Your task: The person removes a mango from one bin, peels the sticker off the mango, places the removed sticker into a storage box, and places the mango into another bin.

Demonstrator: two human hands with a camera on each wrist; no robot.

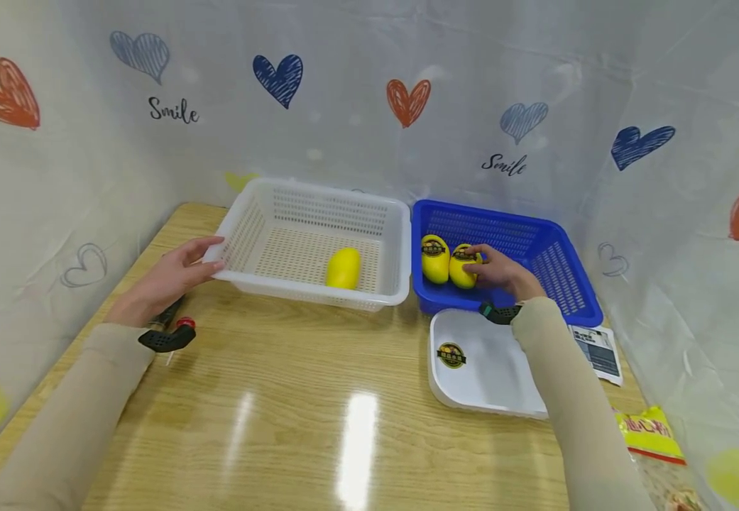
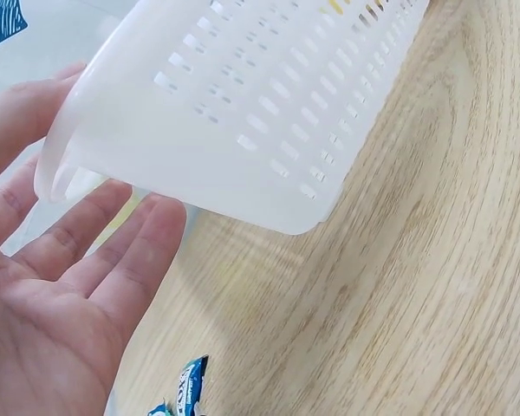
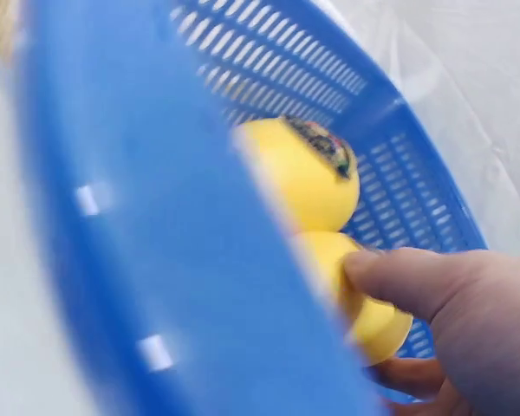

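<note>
1. The right hand [image 1: 500, 273] is seen inside the blue basket [image 1: 561, 284], its fingers and thumb curled round the right mango [image 1: 463, 266], which is held low against the basket floor.
2. That mango lies directly under the hand, standing roughly on end with its label at the top; the right hand is far nearer to it than the left.
3. A second mango [image 1: 435, 258] stands just beside it, touching on its left, so little room is left on that side.
4. The near rim of the blue basket lies between the hand and the white tray [image 1: 484, 365] on the surface [image 1: 318, 419].
5. The left hand [image 1: 167, 280] is held flat, fingers straight, against the left corner of the white basket [image 1: 382, 234]; nothing is gripped.
6. A third mango [image 1: 343, 268] lies in the white basket, near its front wall, well apart from both hands.
</note>
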